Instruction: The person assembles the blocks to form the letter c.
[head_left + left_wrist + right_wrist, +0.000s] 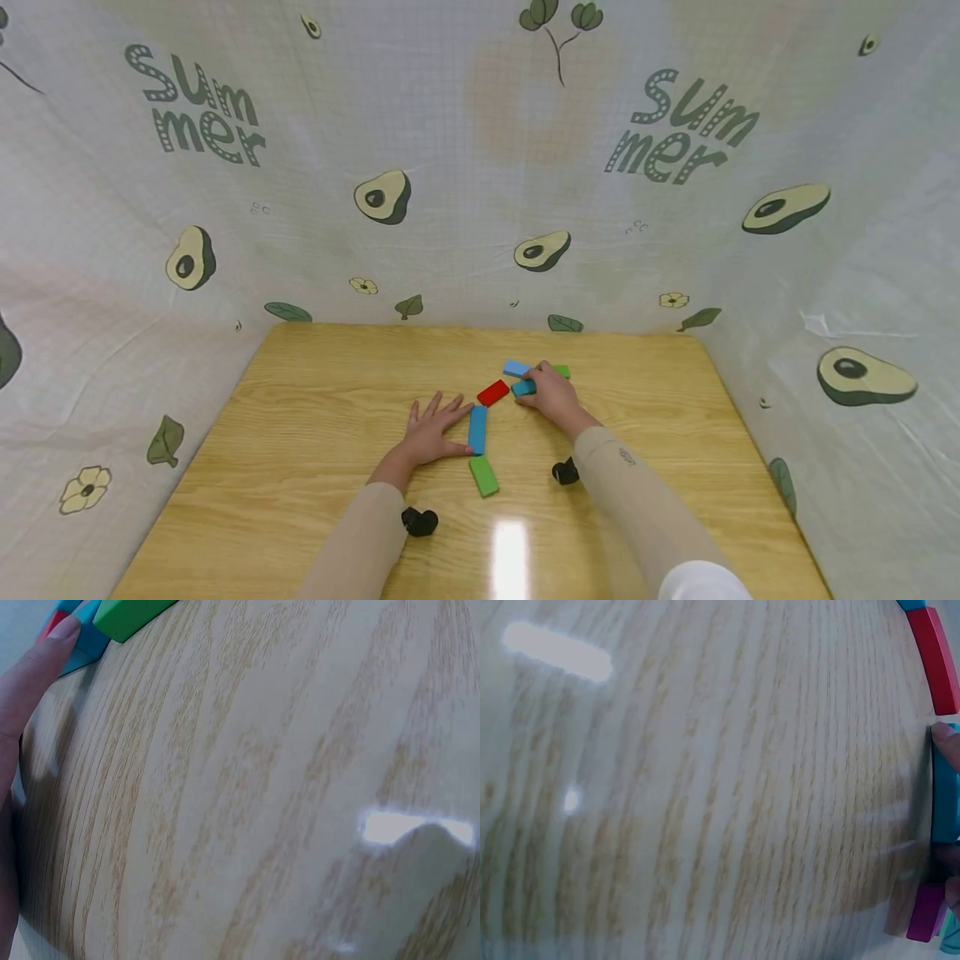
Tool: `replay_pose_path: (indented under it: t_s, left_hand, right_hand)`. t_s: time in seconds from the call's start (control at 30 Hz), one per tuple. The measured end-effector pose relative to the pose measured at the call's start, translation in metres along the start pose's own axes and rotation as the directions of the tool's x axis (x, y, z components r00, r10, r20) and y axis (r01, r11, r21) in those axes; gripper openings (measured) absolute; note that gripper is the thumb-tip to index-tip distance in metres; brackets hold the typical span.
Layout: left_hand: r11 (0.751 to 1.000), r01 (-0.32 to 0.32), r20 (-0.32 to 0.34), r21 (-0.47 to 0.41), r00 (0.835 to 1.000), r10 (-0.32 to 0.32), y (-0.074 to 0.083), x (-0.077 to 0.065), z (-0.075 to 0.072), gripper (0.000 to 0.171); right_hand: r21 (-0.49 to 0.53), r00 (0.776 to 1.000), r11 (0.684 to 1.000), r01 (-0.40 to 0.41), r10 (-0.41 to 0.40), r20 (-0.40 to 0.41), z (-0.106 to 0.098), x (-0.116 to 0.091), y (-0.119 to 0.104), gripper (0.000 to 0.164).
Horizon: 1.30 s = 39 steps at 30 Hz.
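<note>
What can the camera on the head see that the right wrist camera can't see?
Only the head view shows both hands: the left hand lying flat beside a blue block, the right hand holding a teal block, plus a green block and the avocado cloth. Only the right wrist view shows a purple block. Both show the wooden table and the red block.

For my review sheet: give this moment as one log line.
left hand: flat on table, touching blue block | right hand: grips teal block | nearby: red block, green block
</note>
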State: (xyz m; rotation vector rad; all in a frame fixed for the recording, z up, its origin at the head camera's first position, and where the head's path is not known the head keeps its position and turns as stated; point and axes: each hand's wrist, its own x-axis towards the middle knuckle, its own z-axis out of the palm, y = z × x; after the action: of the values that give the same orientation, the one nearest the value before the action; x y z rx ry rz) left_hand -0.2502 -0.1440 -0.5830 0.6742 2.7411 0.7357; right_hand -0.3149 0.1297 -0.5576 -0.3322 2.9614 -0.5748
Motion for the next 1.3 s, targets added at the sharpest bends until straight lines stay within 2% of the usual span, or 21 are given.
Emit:
replay_pose_path:
  t_s: [0.4, 0.7, 1.3]
  left_hand:
    - [1.000, 0.000, 0.004, 0.001, 1.000, 0.000, 0.001, 0.000, 0.002, 0.086]
    - [1.000, -0.014, -0.006, -0.009, 1.000, 0.014, -0.001, 0.000, 0.002, 0.086]
    - [1.000, -0.003, -0.002, -0.010, 1.000, 0.003, -0.001, -0.001, 0.001, 0.085]
  right_hand:
    - [-0.030, 1.000, 0.999, 0.012, -0.013, -0.013, -0.002, 0.006, 0.001, 0.039]
    - [-0.032, 0.999, 0.999, 0.043, -0.044, -0.021, -0.003, 0.009, 0.001, 0.038]
    - [-0.035, 0.997, 0.997, 0.073, -0.073, -0.009, -0.003, 0.011, -0.002, 0.038]
